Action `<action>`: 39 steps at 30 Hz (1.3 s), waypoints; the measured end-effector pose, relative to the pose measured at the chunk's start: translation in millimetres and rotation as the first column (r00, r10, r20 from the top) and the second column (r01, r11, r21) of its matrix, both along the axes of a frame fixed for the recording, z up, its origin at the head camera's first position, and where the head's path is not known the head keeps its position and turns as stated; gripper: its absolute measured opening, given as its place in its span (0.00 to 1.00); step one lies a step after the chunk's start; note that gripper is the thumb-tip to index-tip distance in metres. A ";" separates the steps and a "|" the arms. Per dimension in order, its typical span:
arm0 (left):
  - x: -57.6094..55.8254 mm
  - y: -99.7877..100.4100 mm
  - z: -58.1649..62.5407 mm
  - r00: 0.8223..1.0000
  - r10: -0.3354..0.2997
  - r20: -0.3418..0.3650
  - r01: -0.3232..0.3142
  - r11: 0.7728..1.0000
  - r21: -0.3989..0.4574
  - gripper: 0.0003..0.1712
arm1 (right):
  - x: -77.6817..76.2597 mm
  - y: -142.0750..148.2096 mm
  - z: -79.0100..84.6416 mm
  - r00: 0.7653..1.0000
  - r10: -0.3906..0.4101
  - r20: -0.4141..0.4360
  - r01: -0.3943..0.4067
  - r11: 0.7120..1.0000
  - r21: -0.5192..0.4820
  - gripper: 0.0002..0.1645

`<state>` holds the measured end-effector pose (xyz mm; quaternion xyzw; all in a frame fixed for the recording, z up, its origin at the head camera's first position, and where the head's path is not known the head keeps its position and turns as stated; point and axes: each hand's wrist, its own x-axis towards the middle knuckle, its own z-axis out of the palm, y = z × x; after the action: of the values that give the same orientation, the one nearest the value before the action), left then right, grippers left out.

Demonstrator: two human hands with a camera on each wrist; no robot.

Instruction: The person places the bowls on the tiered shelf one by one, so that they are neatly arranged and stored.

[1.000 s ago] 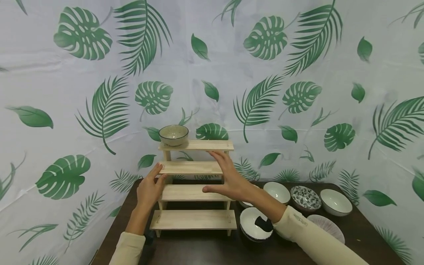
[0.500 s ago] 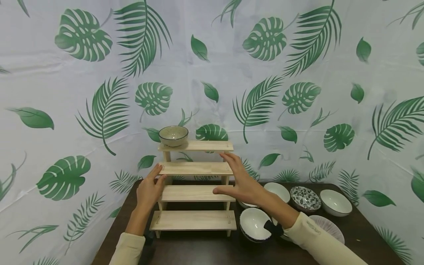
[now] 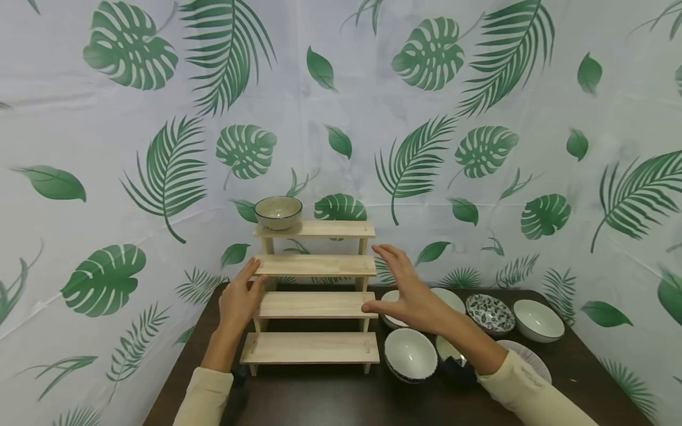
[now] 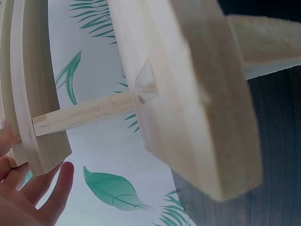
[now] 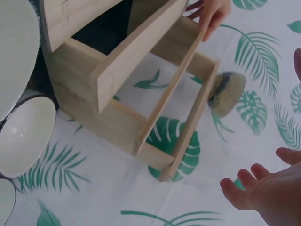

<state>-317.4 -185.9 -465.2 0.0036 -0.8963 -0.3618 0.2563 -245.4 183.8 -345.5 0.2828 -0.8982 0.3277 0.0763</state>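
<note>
"Risk?"
"I've got the left hand (image 3: 238, 300) pinching the four-tier wooden stand (image 3: 314, 349) just ahead of it. A tug could slide the speckled bowl (image 3: 278, 214), perched above that hand. Right hand (image 3: 412, 296) released, holding nothing; dropping, it might knock the white bowl (image 3: 410, 353) below."
"Changed?"
"Right hand's shifted outward, fingers past the stand's end. Left hand same."

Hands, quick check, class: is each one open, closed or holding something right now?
Left hand: holding the wooden shelf by its left end.
Right hand: open, holding nothing.
</note>
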 end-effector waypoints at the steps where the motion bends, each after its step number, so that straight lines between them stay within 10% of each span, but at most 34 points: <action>1: 0.1 -0.1 -0.1 1.000 0.003 -0.004 -0.003 1.000 -0.001 0.30 | 0.5 1.7 0.4 1.000 -0.004 0.005 0.004 1.000 -0.002 0.66; 39: 0.1 -1.5 3.1 1.000 -0.017 0.019 0.017 1.000 -0.006 0.31 | 29.5 68.0 -17.4 0.988 -0.156 -0.019 0.157 0.986 0.063 0.63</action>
<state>-317.3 -187.3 -462.1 -0.0015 -0.8998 -0.3612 0.2446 -215.9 251.7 -362.8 0.2160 -0.9271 0.2899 0.0987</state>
